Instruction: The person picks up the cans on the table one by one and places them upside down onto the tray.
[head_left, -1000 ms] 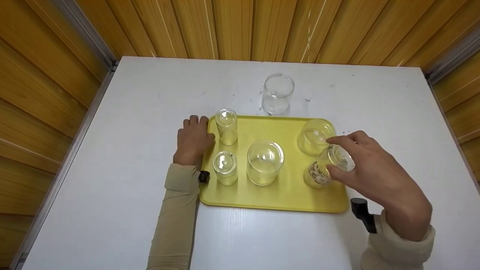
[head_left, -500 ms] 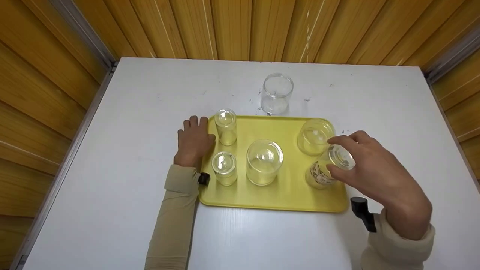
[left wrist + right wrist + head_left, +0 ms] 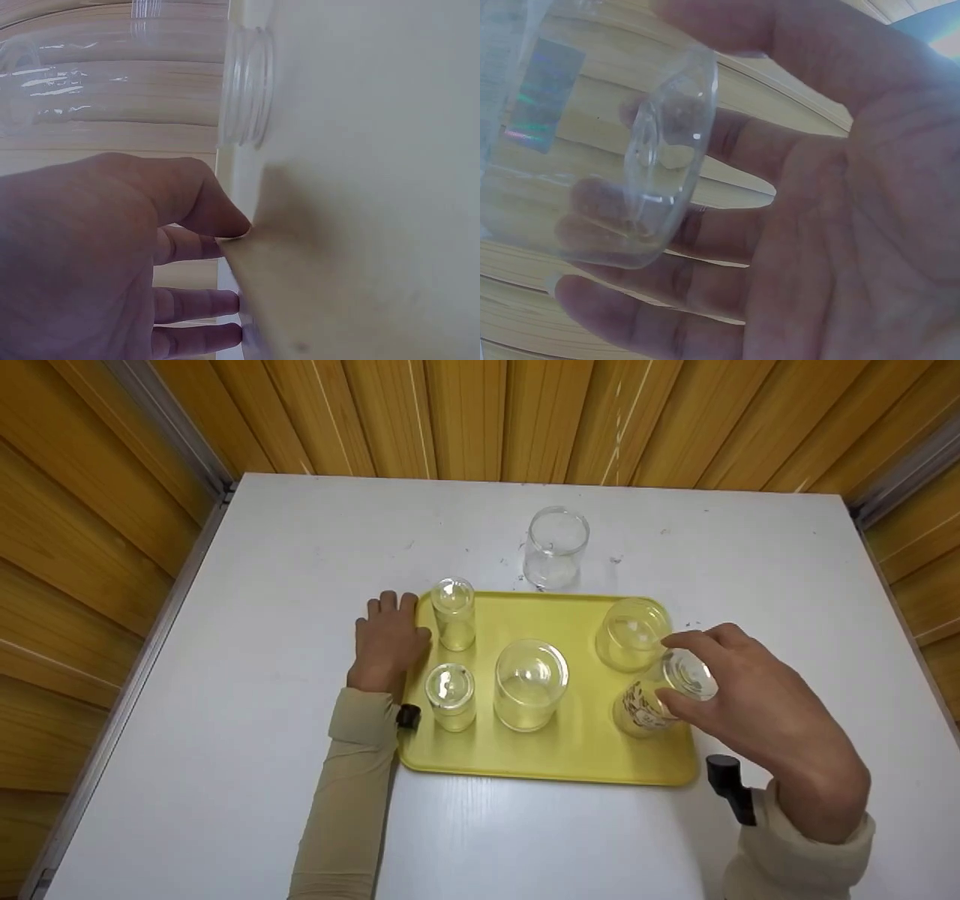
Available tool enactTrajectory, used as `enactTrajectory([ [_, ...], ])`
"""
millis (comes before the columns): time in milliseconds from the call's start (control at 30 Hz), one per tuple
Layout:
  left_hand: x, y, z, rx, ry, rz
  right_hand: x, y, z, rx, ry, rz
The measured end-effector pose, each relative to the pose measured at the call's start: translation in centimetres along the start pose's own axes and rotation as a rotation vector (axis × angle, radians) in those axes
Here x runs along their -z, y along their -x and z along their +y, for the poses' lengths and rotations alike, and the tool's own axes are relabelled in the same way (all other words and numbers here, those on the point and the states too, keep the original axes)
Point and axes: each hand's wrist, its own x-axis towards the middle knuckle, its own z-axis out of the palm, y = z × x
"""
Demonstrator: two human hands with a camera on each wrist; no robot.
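In the head view my left hand (image 3: pixel 390 645) is at the left edge of a yellow tray (image 3: pixel 585 761). Its thumb (image 3: pixel 214 206) bends over the rim in the left wrist view, the fingers outside. Close by, a narrow clear jar (image 3: pixel 455 619) stands with its threaded mouth down. My right hand (image 3: pixel 765 709) grips a clear glass (image 3: pixel 646 709) with a dark printed pattern, near the tray's right side. This glass tilts slightly, base up, between thumb and fingers. In the right wrist view its round base (image 3: pixel 652 172) faces the palm and fingers show through it.
A second narrow jar (image 3: pixel 450 701) and a wide clear jar (image 3: pixel 529 690) stand on the tray. Another wide clear container (image 3: pixel 630 637) is right behind the held glass. Beyond the tray's back edge, a clear cylinder (image 3: pixel 555 551) stands on the white table (image 3: pixel 337 540).
The patterned glass and my right hand have shifted a little to the right. My left hand and the other glassware stay in place.
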Motion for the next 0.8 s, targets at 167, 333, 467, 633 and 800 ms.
enactTrajectory([
  [167, 0.1, 0.0, 0.0, -0.005, 0.008, 0.007, 0.1, 0.2, 0.0, 0.010, 0.021, 0.017],
  [333, 0.1, 0.0, 0.0, -0.003, 0.012, 0.012, 0.1, 0.2, -0.1, 0.018, 0.027, 0.037],
  [467, 0.4, -0.1, 0.0, -0.008, 0.013, 0.023, 0.2, 0.4, -0.2, 0.064, 0.024, 0.090],
  [633, 0.4, -0.3, 0.0, -0.009, 0.016, 0.037, 0.3, 0.6, -0.3, 0.108, -0.009, 0.176],
  [800, 0.0, -0.3, 0.0, -0.005, 0.019, 0.036, 0.5, 1.2, -0.8, 0.161, -0.004, 0.275],
])
